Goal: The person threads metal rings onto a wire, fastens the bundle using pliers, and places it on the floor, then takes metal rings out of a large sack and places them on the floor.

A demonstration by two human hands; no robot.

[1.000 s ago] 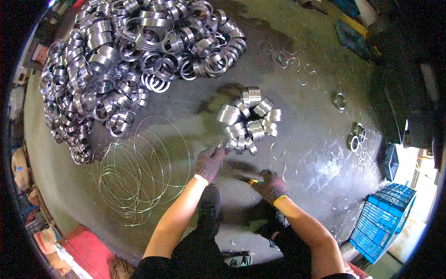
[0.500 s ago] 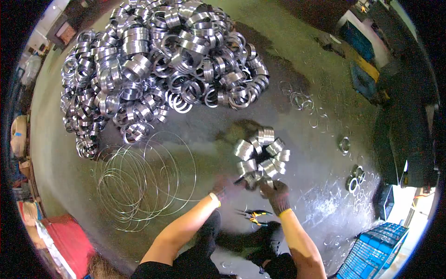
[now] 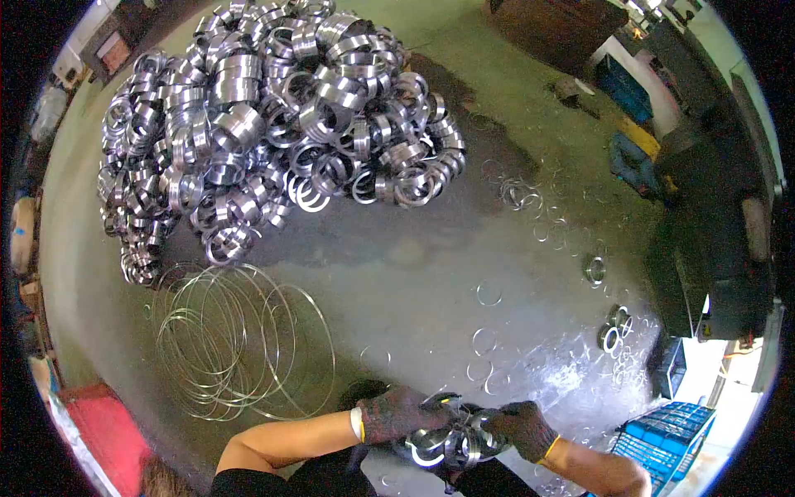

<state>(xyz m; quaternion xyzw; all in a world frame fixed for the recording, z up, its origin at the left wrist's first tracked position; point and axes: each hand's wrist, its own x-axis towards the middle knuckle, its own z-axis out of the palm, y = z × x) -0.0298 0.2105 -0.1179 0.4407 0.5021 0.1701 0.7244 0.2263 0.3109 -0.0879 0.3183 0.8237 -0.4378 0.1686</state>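
A bundle of shiny metal rings (image 3: 460, 447) is held low, close to my knees. My left hand (image 3: 392, 415), in a dark knitted glove, is closed at the bundle's upper left side. My right hand (image 3: 523, 428), gloved the same way, grips the right side with its fingers curled in. Just beside my left fingertips shows a bit of the pliers (image 3: 448, 399), dark with yellow; I cannot tell whether they are touched or lie on the floor behind. The fingertips are partly hidden among the rings.
A large heap of metal rings (image 3: 273, 108) covers the floor ahead and left. Loose coils of wire (image 3: 224, 348) lie to my left. Thin rings and offcuts (image 3: 522, 196) are scattered rightward, with a few thicker rings (image 3: 610, 338). A blue crate (image 3: 667, 443) stands at lower right.
The ring bundle has come from the floor ahead toward my body, with both hands on it. My view has shifted slightly, and thin rings show on the floor ahead.
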